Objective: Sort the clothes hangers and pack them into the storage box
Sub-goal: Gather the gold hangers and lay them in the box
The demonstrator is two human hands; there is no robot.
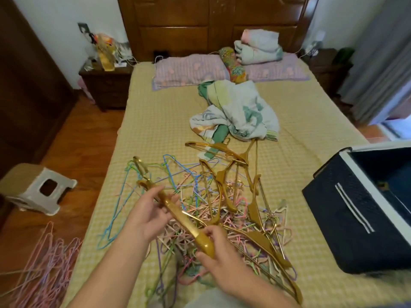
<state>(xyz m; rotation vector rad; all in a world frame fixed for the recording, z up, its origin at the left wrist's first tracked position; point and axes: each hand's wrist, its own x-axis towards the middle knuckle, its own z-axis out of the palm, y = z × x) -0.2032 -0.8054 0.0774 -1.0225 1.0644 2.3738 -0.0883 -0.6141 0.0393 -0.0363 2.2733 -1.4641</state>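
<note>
2 hands: left hand (148,215), right hand (219,252) grip gold hanger (178,212) ends.

A bed (155,121) with a yellow checked cover fills the centre of the frame, backed by a carved wooden headboard (211,25) at top. Two lilac pillows (189,70) lie along it, with folded quilts (258,48) stacked upper right and a crumpled blanket (240,112) mid-frame. Dark nightstands (106,85) flank the bed. Reddish wood flooring (84,138) runs down the left, where a grey plastic stool (42,190) stands. Grey curtains (378,58) hang at far right beside daylight.
</note>
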